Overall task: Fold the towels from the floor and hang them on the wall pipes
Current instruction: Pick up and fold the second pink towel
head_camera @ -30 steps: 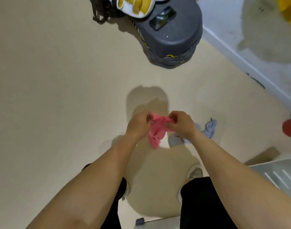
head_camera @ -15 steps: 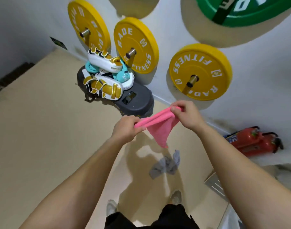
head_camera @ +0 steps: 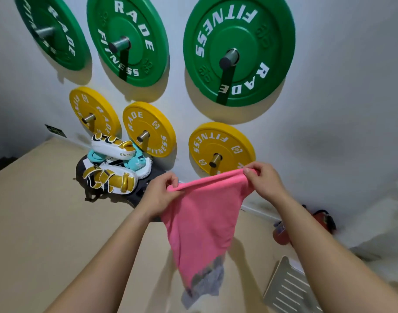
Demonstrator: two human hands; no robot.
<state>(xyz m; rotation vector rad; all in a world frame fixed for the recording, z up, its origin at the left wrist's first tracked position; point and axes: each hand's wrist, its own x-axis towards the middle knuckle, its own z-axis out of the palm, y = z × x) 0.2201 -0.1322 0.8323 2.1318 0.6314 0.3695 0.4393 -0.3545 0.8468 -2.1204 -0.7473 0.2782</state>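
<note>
Pink towel (head_camera: 202, 220) between both hands.

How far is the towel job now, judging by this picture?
Done: nothing hangs on the wall pipes that show here. In hand: the left hand and right hand pinch the top edge of the pink towel, spread out and not yet folded. Left: fold and hang it, then the grey towel on the floor.
</note>
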